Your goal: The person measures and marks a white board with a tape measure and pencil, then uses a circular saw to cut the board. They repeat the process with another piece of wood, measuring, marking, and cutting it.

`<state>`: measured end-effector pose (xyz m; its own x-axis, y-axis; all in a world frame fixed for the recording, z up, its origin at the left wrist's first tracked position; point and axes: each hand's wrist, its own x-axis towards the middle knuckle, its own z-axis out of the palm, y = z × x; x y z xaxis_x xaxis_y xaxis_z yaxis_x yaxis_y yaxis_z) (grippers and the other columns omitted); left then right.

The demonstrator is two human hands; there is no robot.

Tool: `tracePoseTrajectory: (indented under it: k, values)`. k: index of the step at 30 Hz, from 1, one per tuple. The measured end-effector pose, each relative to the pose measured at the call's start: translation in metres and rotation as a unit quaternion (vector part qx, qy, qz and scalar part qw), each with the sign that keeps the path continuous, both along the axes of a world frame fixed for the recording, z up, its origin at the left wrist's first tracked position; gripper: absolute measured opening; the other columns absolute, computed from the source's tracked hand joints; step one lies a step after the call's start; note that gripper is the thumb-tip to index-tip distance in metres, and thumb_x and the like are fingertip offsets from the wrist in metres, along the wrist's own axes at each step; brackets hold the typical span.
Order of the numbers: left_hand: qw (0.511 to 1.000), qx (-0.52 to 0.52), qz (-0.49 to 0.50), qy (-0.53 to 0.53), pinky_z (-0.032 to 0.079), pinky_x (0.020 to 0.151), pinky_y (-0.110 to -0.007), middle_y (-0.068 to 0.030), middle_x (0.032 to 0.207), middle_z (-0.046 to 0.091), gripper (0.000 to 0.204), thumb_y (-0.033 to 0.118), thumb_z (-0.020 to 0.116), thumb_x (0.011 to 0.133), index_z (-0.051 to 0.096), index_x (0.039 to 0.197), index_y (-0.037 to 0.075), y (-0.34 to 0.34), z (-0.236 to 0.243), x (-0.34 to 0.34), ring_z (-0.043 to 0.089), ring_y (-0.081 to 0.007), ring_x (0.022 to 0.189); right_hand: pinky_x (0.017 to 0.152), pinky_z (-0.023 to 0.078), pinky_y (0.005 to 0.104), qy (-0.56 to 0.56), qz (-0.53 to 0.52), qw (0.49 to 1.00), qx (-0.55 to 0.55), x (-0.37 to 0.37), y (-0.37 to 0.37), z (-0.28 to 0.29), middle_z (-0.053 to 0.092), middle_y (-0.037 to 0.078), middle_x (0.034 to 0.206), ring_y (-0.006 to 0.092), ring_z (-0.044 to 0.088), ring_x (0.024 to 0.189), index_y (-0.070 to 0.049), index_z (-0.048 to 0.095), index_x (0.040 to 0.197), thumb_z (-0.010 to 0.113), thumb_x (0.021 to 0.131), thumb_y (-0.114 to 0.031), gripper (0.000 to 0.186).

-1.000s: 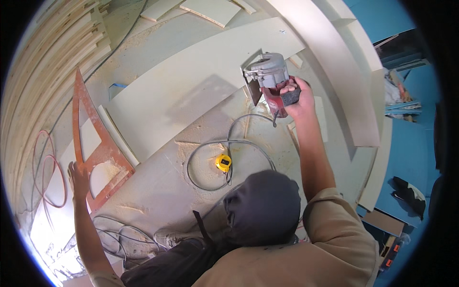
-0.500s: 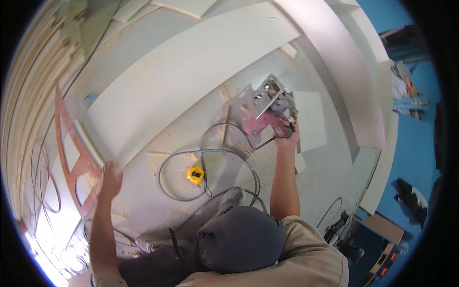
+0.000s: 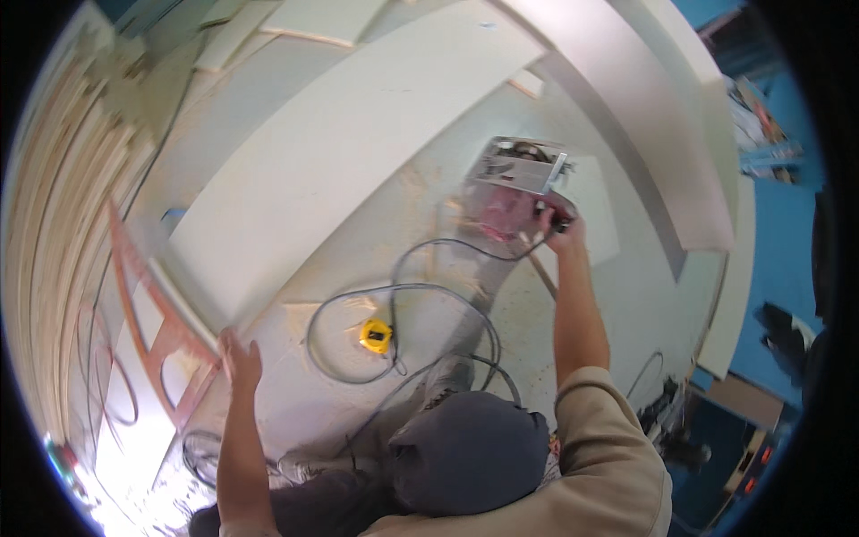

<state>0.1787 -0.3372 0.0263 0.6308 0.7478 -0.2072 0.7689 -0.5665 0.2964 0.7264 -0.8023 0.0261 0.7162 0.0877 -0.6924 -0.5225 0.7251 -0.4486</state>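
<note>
My right hand [image 3: 564, 224] is wrapped round the rear handle of a red circular saw [image 3: 512, 208]. Its metal base plate [image 3: 521, 166] faces away from me, and the saw is blurred by motion. At the left, my left hand [image 3: 240, 360] grips the near corner of a large reddish-brown triangular set square [image 3: 183, 347] with cut-out openings and a pale strip [image 3: 185, 291] along one edge. Part of its fingers is hidden. Beside that strip lies the end of a long white board [image 3: 349, 143].
A yellow tape measure [image 3: 376, 336] lies among loops of dark cable [image 3: 438, 288] on the dusty work surface. Stacked boards [image 3: 76, 179] fill the left side. A long curved panel [image 3: 644, 125] stands at the right. A person's dark cap [image 3: 474, 452] shows below.
The circular saw has swung round and shifted right with my right hand. My left hand and the set square have moved right and nearer.
</note>
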Motion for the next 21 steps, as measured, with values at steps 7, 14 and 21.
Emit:
tracePoseTrajectory:
  k: [7, 14, 21]
  values:
    - [0.984, -0.005, 0.181, 0.007, 0.036, 0.105, -0.047, -0.0238, 0.123, 0.051, 0.056, 0.025, 0.065, 0.083, 0.046, 0.126, -0.006, -0.012, -0.025, -0.001, 0.045, -0.0380, 0.120, 0.059, 0.057, 0.0313, -0.175, 0.217, 0.952, -0.126, 0.022, 0.006, -0.007, 0.062, 0.012, 0.080, 0.0214, 0.062, 0.067, 0.005, 0.061, 0.105, 0.053, 0.092, -0.023, 0.032]
    - [0.553, -0.420, 0.604, -0.391, 0.050, 0.090, -0.043, -0.0150, 0.113, 0.055, 0.038, 0.021, 0.056, 0.092, 0.048, 0.122, -0.001, -0.008, -0.023, -0.018, 0.057, -0.0290, 0.102, 0.071, 0.051, 0.0312, -0.118, 0.113, 0.852, -0.497, -0.053, 0.023, 0.017, 0.061, 0.006, 0.096, 0.0164, 0.060, 0.087, -0.003, 0.057, 0.109, 0.052, 0.090, -0.038, 0.040]
    - [0.361, -0.460, 0.595, -0.551, 0.047, 0.099, -0.040, -0.0166, 0.126, 0.050, 0.033, 0.024, 0.048, 0.100, 0.045, 0.124, 0.001, 0.003, -0.048, -0.020, 0.052, -0.0279, 0.113, 0.065, 0.051, 0.0273, -0.251, 0.303, 0.806, -0.441, -0.195, 0.091, 0.020, 0.062, 0.006, 0.090, 0.0135, 0.059, 0.079, -0.004, 0.061, 0.103, 0.054, 0.091, -0.015, 0.017]
